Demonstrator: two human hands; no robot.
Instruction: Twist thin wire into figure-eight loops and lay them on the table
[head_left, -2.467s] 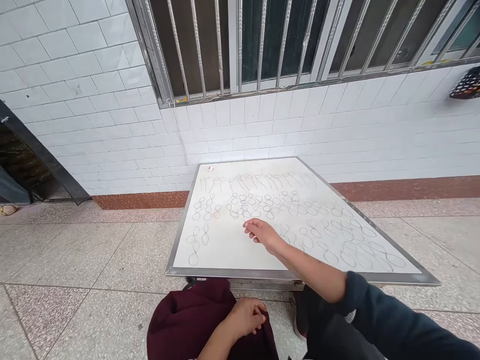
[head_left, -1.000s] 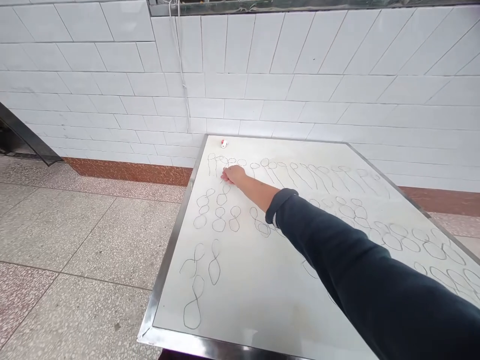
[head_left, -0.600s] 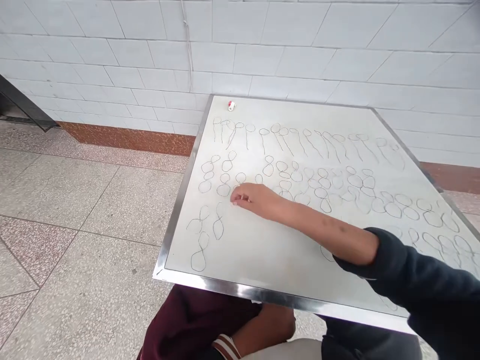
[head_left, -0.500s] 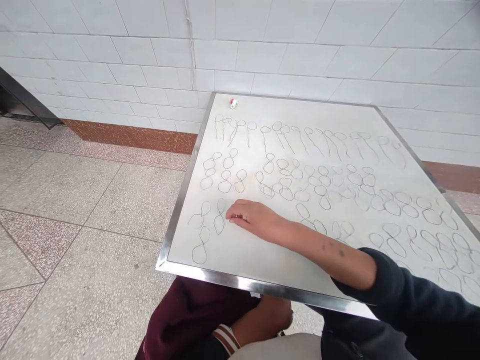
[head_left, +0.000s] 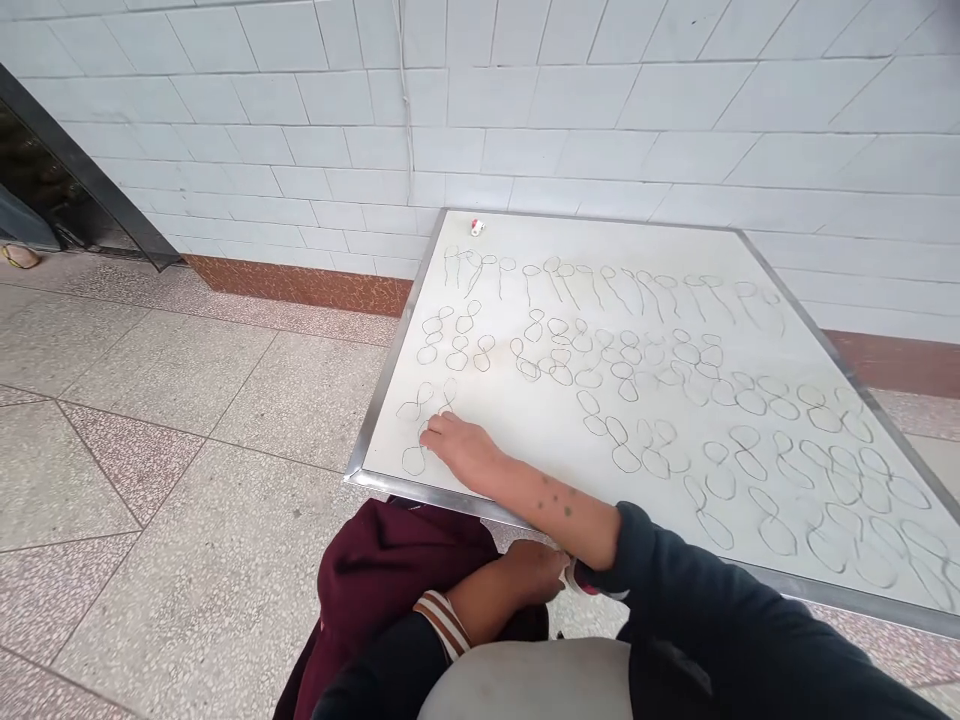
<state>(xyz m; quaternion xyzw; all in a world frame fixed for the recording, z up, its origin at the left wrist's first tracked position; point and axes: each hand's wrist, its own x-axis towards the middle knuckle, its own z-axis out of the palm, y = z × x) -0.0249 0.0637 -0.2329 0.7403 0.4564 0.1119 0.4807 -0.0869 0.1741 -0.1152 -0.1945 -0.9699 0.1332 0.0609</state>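
Observation:
My right hand (head_left: 463, 452) rests on the white tabletop (head_left: 525, 425) near its front left corner. Its fingers are bent down and pressed together; whatever they pinch is too small or hidden to name. Under them is part of a thin, dark figure-eight outline (head_left: 413, 460), one of many that look drawn on the surface. Below the table's front edge, my left hand (head_left: 532, 568) is closed over my lap, its fingertips partly hidden. A small red and white item (head_left: 583, 580) shows beside it, and I cannot make out whether the hand grips it.
Rows of looped outlines (head_left: 626, 345) cover much of the tabletop, with tailed loops along the back. A small white and red object (head_left: 478, 228) lies at the back left. Metal trim (head_left: 435, 495) edges the table, which stands by a tiled wall (head_left: 562, 100). Someone's foot (head_left: 21, 257) shows at far left.
My right hand has shifted left and toward the front edge, over the lower figure-eight. The view has tilted and moved, bringing the foot at left into sight.

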